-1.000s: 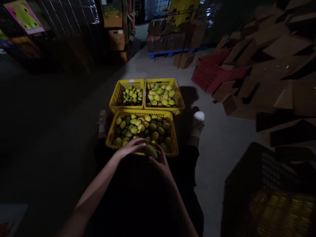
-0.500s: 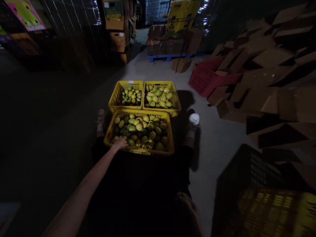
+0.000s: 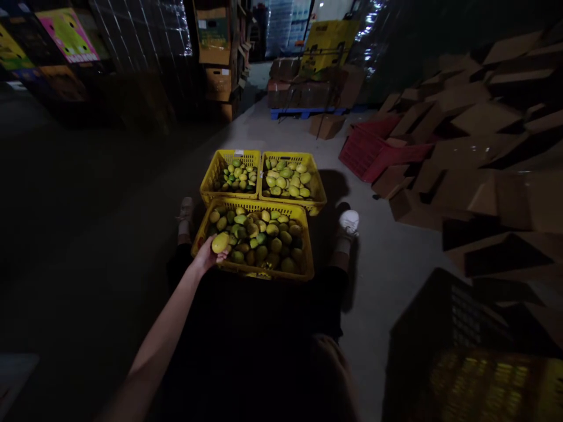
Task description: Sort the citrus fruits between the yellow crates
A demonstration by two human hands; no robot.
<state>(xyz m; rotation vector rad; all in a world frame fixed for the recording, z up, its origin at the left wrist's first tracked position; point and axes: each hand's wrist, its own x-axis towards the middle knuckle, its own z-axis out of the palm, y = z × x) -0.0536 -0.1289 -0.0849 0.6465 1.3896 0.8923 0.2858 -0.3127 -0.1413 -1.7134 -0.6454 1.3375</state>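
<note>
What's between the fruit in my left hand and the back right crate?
Past your left hand and the held fruit come the piled fruit in the front crate, then the facing rims of that crate and the back right crate. Nothing else is visible in between.

Black trousers [image 3: 325, 302] short of the ankles, light socks [image 3: 343, 242], whitish shoes [image 3: 349, 223], bare forearms [image 3: 165, 331]

The one view looked from the wearer's own head, facing forward and down between the outstretched legs [image 3: 342, 251]. The yellow crates [image 3: 264, 205] lay close, mid-view; the blue pallet [image 3: 288, 112] stood farther off near the top, the cardboard boxes [image 3: 488, 117] out to the right.
</note>
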